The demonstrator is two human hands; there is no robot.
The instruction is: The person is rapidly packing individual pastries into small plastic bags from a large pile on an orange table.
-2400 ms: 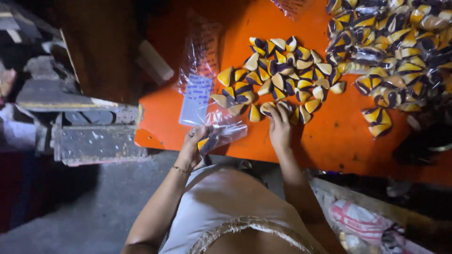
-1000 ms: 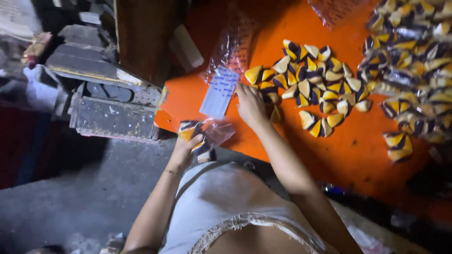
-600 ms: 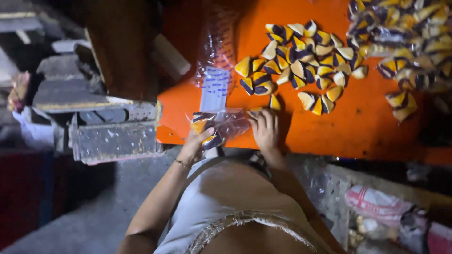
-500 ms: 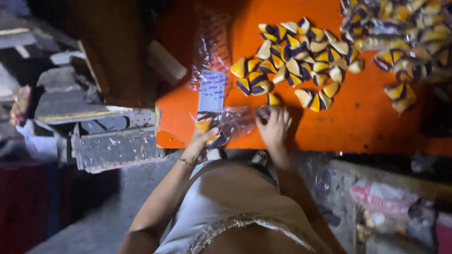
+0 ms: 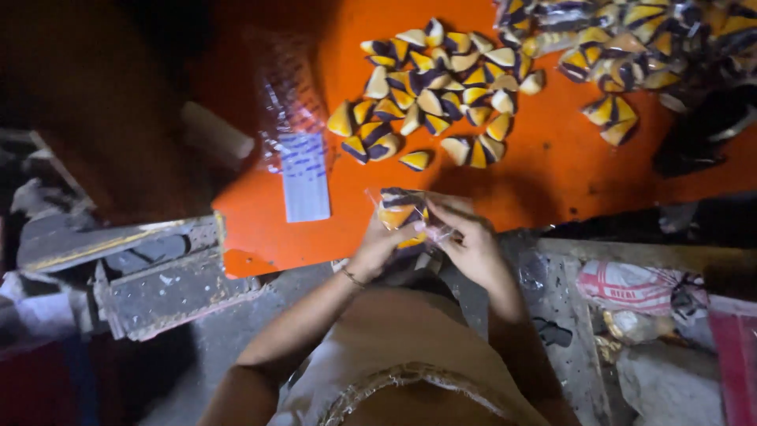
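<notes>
Head view, left to right: a stack of clear bags lies flat on the orange surface. The left hand grips a small clear bag of pastries at the near edge of the surface — the right hand pinches that bag's other side. Loose triangular pastries lie heaped beyond, well apart from both hands.

My clear bag holds yellow-and-dark wedge sweets. It sits at the orange tabletop edge. More loose sweets lie beyond.
</notes>
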